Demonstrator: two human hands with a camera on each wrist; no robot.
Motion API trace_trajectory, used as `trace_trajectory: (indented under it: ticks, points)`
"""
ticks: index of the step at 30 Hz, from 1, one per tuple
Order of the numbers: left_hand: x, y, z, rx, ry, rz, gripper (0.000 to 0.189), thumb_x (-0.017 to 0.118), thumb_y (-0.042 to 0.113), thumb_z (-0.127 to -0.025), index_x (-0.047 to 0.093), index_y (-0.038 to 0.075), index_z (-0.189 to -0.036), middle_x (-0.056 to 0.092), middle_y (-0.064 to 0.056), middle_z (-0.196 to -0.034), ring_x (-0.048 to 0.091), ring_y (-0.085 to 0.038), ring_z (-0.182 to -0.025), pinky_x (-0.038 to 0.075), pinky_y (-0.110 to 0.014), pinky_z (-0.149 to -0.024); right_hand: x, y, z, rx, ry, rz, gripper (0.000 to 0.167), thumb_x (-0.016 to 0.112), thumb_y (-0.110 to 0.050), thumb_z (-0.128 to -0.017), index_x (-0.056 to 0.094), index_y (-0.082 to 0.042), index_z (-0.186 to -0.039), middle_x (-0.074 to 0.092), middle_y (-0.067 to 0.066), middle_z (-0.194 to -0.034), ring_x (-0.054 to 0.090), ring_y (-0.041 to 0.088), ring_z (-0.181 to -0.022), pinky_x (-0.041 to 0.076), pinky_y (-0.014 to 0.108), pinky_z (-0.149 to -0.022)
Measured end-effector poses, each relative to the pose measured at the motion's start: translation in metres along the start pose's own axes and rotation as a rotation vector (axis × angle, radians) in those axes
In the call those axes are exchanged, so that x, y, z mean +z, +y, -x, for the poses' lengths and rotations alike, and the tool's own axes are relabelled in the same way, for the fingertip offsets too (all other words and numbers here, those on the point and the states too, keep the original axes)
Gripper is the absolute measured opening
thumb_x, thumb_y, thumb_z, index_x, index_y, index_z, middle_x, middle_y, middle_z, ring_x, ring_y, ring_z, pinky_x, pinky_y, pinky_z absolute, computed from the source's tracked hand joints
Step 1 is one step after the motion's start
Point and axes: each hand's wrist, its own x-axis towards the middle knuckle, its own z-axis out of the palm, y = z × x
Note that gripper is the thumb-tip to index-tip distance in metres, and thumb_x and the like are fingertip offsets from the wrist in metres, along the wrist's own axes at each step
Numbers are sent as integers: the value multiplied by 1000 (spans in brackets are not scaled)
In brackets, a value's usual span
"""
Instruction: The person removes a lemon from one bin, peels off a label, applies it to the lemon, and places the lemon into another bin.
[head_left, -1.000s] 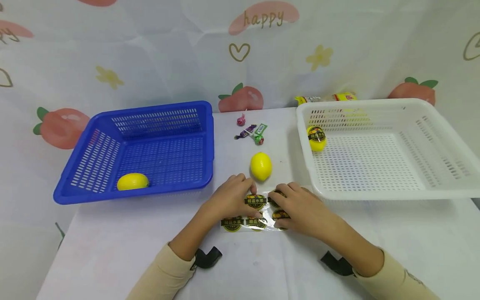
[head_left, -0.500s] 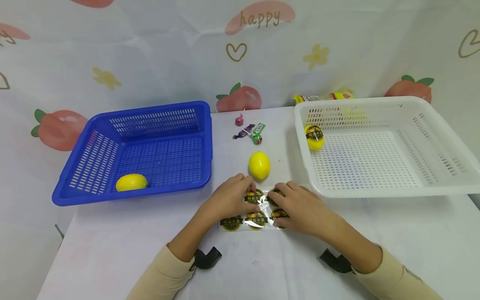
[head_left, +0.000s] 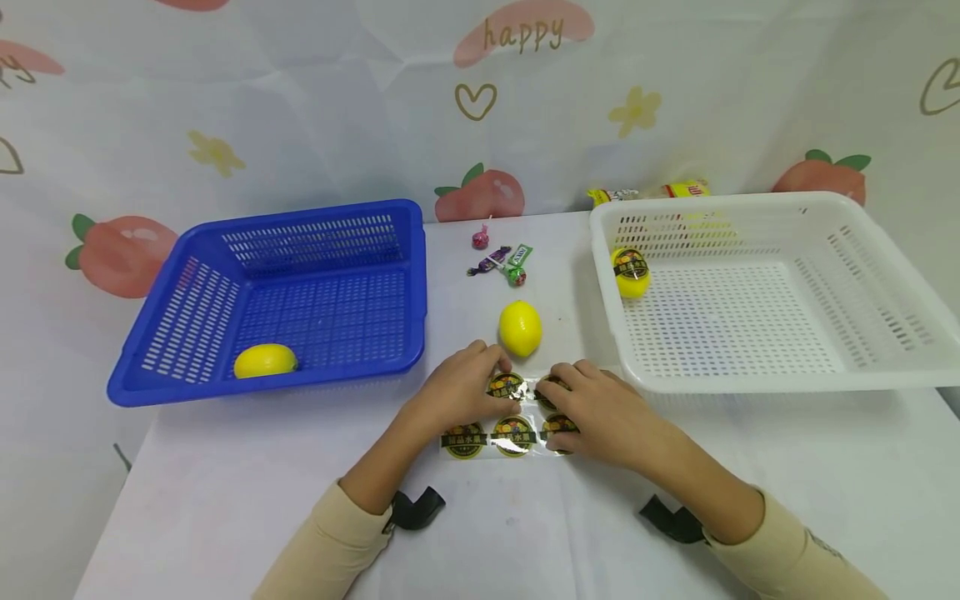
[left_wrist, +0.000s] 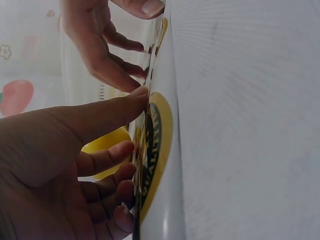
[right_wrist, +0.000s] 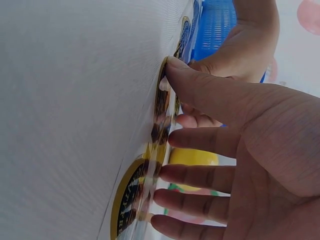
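A clear sheet of round black-and-gold fruit stickers [head_left: 513, 437] lies flat on the white table. My left hand [head_left: 459, 390] rests on its left part, fingertips and thumb touching the sheet around an upper sticker. On the right part lies my right hand [head_left: 600, 415], its spread fingers and thumb tip against the sheet. The left wrist view shows the thumb [left_wrist: 112, 112] of the left hand right at the sheet's surface. Straight fingers [right_wrist: 200, 177] of the right hand meet it in the right wrist view. A bare yellow lemon [head_left: 521, 328] sits just beyond both hands.
At left stands a blue basket [head_left: 417, 333] with a lemon [head_left: 266, 361] inside. A white basket [head_left: 780, 383] at right holds a lemon with a sticker [head_left: 631, 272]. Several wrapped candies [head_left: 491, 260] lie behind the middle lemon. Yellow packets [head_left: 686, 190] are behind the white basket.
The left thumb has shifted slightly away from me, so more of the lower middle sticker shows. The right hand stays in place on the sheet.
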Motion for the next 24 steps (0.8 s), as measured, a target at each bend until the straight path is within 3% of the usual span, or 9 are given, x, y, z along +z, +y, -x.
trace_trajectory:
  ticks: [15,24]
  points:
    - [0,1,2,-14,26,13,35,81,37,-85,64,18,-109,55,0,-103,54,-18,-85,47,-33,-75,0,-1,0,-5,2,11,61,87,-39,-76,64,-6,-122,59,10,-116,56,28,-99,53,42,-78]
    - [-6,8,9,50,62,-15,32,78,36,-88,64,18,-110,59,4,-93,56,-14,-82,49,-31,-74,0,-1,0,-1,-5,17,60,86,-39,-78,64,-6,-122,59,10,-117,56,28,-100,52,43,-79]
